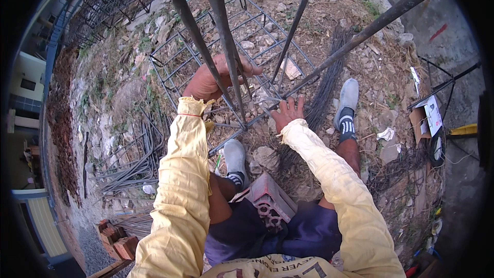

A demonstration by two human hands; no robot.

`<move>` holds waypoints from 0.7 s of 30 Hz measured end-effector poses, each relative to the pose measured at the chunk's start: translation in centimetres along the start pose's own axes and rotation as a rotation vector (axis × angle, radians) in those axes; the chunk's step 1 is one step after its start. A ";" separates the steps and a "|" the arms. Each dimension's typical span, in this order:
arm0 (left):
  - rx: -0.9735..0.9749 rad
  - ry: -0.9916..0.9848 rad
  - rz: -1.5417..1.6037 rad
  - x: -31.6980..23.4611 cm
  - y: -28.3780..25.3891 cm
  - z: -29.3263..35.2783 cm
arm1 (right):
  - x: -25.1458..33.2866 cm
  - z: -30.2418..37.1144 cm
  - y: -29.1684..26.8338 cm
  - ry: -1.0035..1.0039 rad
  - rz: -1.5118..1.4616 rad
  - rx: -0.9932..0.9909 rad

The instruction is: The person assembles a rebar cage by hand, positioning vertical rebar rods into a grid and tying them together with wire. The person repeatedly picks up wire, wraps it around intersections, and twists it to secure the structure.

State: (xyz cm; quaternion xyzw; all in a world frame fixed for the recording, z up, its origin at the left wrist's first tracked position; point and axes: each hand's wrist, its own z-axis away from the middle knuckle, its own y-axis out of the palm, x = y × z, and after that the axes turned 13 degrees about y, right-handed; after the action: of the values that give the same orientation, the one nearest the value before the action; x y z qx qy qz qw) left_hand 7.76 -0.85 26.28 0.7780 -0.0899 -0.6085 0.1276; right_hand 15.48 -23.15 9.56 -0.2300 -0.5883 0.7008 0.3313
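Note:
Several long dark steel bars (221, 31) rise toward me from a rebar cage standing between my feet and the rubble. My left hand (211, 78) reaches behind the upright bars, its fingers bent together toward the right; the bars hide part of it, and what it grips is unclear. Lower and to the right, my right hand (289, 115) has its fingers apart beside a bent steel stirrup (268, 104) around the foot of the bars. Its thumb is hidden. Beyond both hands lies a grid of blue-grey steel stirrups (256, 24).
A bundle of thin wire rods (329, 77) runs along the stony ground at right. Bent steel bars (135, 167) are piled at left, near red bricks (117, 241). I sit over a pinkish hollow block (271, 202). An open cardboard box (426, 118) lies far right.

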 end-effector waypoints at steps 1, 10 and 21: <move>-0.007 -0.008 0.003 -0.1 0.2 -0.1 | -0.2 0.0 0.2 -0.004 -0.009 -0.009; -0.096 0.001 0.017 0.3 -0.2 0.1 | -1.4 -0.1 3.2 -0.058 -0.149 -0.047; -0.095 0.032 0.029 0.5 -0.1 0.0 | -2.0 -0.6 3.4 0.071 -0.248 -0.101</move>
State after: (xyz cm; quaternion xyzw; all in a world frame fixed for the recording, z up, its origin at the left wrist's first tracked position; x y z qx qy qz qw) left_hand 7.87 -0.89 25.75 0.7792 -0.0699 -0.5978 0.1746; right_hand 16.63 -24.47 6.02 -0.1967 -0.6346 0.6154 0.4241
